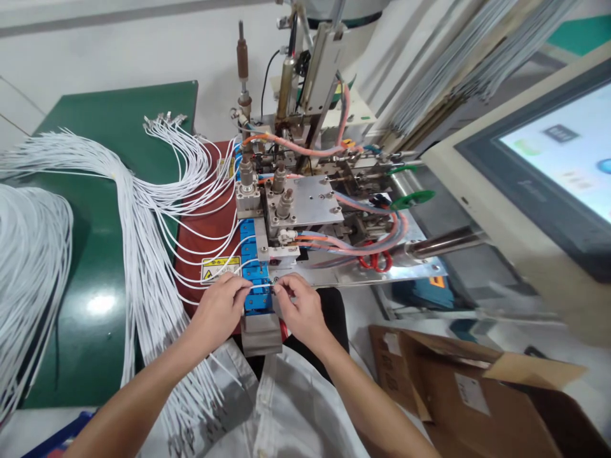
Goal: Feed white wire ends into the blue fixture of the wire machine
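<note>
My left hand [222, 305] pinches a white cable [258, 286] close to its end. On the other side, the fingers of my right hand [298, 302] close on the tip of that same cable; the tip itself is mostly hidden. The cable lies across a row of blue fixture blocks [258, 304] at the front of a metal machine [305, 203]. Several more white cables run from the blocks behind, leftward into a large bundle [143, 254]. A grey metal end piece [261, 334] sits just below my hands.
Green table [95, 324] at left carries the bundle and a second coil of cables [31, 273]. A solder-like wire spool [408, 187] with green flanges stands on the machine. At right are a screen [563, 140] and an open cardboard box [477, 394].
</note>
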Available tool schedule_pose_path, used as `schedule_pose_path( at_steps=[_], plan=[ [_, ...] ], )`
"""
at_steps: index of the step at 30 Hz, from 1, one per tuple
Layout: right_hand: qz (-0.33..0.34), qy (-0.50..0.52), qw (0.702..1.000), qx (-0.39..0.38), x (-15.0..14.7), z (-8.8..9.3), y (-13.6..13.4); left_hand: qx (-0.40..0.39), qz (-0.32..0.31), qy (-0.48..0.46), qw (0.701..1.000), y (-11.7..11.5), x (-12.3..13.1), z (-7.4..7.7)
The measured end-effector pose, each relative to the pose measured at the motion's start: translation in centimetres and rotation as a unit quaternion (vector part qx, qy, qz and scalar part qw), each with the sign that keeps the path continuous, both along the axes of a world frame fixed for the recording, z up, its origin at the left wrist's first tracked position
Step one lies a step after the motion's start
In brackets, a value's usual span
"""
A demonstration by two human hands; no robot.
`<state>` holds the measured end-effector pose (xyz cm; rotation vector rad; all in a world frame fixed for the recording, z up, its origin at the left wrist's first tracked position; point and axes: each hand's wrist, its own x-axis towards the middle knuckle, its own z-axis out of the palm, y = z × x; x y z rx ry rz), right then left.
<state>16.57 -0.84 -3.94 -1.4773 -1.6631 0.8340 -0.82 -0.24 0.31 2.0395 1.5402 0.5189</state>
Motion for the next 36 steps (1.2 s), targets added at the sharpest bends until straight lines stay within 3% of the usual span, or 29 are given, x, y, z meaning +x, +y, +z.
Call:
schedule_pose_path(
  at_steps=[9,14,19,26,31,34,36],
  plan=[
    [0.040,0.008,0.996,-0.073,0.6,0.0,0.9,-0.005,-0.006,0.071,0.997,0.1,0.5,0.1],
    [0.090,-0.024,0.995,-0.037,0.7,-0.5,1.2,-0.012,-0.019,0.074,0.997,0.3,0.7,0.6],
    [0.020,-0.035,0.999,0.014,-0.7,-1.3,1.0,0.012,-0.019,0.091,0.996,-0.1,0.8,0.5],
    [-0.003,0.028,0.998,-0.052,-0.5,-1.5,1.0,0.104,-0.074,0.161,0.979,-0.6,0.2,-0.3],
    [-0.094,0.139,0.984,-0.058,0.4,-1.1,0.9,0.120,-0.082,0.141,0.979,-1.3,-0.5,0.0],
    [-0.114,0.196,0.973,-0.045,1.0,-0.9,0.8,0.081,-0.107,0.109,0.985,-2.9,-1.4,1.3],
    [-0.112,0.225,0.967,-0.039,1.3,-0.8,0.7,0.029,-0.148,0.086,0.985,-4.4,-2.6,1.3]
  ],
)
